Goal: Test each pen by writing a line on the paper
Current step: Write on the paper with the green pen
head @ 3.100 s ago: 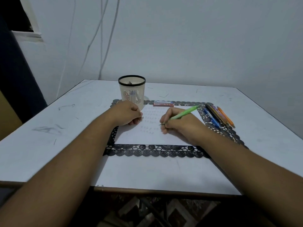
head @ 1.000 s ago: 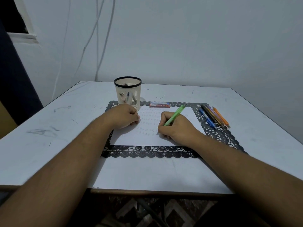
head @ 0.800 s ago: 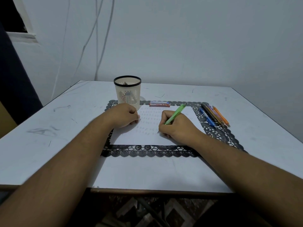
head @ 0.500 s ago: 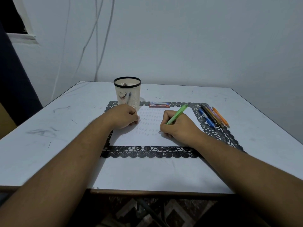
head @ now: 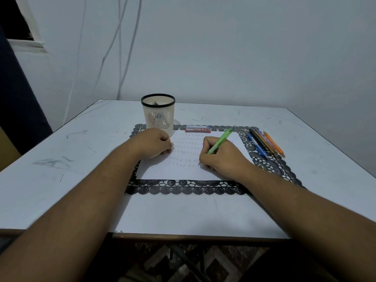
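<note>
Presently we note, left to right: pen cup (head: 158, 113) at 11 o'clock on the table (head: 61, 159). Our left hand (head: 151, 145), fingers curled and holding nothing, rests on the paper (head: 183, 169) at its 9 o'clock edge. Right hand (head: 220, 157) grips the green pen (head: 220, 141), tip on the paper. Spare pens (head: 264, 144) lie at 2 o'clock on the black lace mat (head: 183, 189).

A black lace placemat (head: 183, 189) lies on the white table (head: 61, 159), a red-and-blue eraser (head: 197, 129) at its far edge.
</note>
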